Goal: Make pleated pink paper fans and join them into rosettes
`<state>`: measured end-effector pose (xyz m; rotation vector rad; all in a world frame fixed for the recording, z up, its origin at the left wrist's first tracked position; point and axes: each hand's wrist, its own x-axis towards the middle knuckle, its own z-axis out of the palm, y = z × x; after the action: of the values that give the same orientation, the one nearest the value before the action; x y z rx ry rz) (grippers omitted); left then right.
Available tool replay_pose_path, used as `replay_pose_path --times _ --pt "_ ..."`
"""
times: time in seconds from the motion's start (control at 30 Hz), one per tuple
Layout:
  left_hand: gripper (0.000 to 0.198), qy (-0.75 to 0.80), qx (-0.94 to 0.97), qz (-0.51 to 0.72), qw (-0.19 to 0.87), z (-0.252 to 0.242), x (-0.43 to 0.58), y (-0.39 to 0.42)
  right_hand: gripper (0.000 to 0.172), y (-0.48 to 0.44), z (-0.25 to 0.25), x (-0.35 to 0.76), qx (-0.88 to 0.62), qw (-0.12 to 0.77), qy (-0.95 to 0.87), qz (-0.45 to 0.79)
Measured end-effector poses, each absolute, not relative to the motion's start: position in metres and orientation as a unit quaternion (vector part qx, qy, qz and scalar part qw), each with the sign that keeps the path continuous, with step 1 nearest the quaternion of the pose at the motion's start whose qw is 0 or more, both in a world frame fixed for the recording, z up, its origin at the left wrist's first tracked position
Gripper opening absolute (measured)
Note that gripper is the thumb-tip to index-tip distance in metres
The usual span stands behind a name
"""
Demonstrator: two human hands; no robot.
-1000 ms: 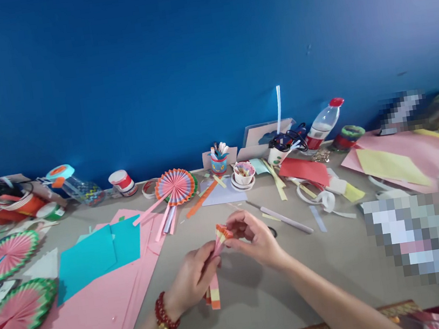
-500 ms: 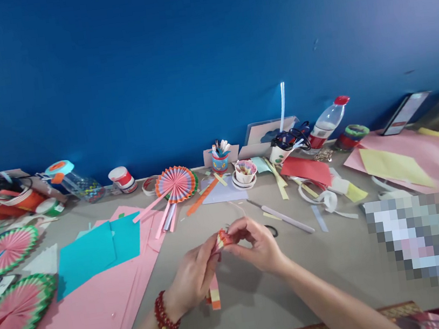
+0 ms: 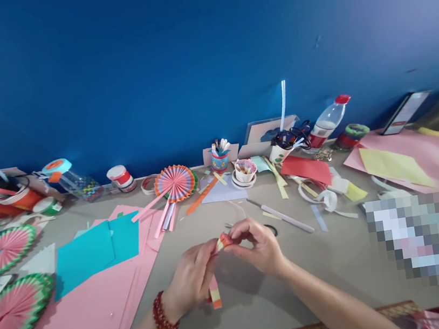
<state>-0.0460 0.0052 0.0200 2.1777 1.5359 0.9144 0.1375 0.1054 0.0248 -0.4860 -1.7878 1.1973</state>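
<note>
Between my two hands is a narrow folded paper strip (image 3: 216, 298) in pink, yellow and orange. My left hand (image 3: 191, 272), with a red beaded bracelet at the wrist, is closed around its middle, and the loose end hangs below the palm. My right hand (image 3: 257, 243) pinches the upper, pleated end between thumb and forefinger. The fingers hide much of the strip. Just behind my right hand lie black-handled scissors (image 3: 270, 229), partly covered. A pale craft knife (image 3: 288, 217) rests on the table a little farther right.
Pink sheets (image 3: 74, 326) with turquoise paper (image 3: 88, 259) lie on the left, beside green-edged paper fans (image 3: 18, 318). A pleated paper fan (image 3: 175, 183) stands at the back. Cups, including a small white cup (image 3: 245, 170), and a bottle (image 3: 326, 122) line the blue wall.
Both hands hold nearly the same place, still gripping the strip. The pleated end has tilted slightly between my fingers, and the camera view has shifted a little.
</note>
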Motion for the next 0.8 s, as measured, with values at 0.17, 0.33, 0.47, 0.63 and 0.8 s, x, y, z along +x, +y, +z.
replay_pose_path --times 0.17,0.33,0.47,0.63,0.8 --pt "0.015 0.528 0.766 0.330 0.159 0.0200 -0.0444 0.0032 0.051 0.1103 0.0240 0.1384 -0.176 0.412 -0.725 0.524" --pt "0.018 0.522 0.765 0.330 0.185 0.0192 -0.0443 0.0023 0.038 0.1096 0.0261 0.1386 -0.139 0.419 -0.751 0.492" --pt "0.016 0.520 0.760 0.332 0.205 0.0198 -0.0424 0.0031 0.028 0.1064 0.0298 0.1379 -0.128 0.439 -0.750 0.477" --pt "0.016 0.514 0.730 0.357 0.276 0.0244 -0.0393 0.0038 0.021 0.1057 0.0330 0.1384 -0.128 0.441 -0.752 0.473" --pt "0.018 0.534 0.713 0.342 0.298 0.0252 -0.0408 0.0050 0.015 0.1070 0.0320 0.1396 -0.119 0.443 -0.740 0.492"
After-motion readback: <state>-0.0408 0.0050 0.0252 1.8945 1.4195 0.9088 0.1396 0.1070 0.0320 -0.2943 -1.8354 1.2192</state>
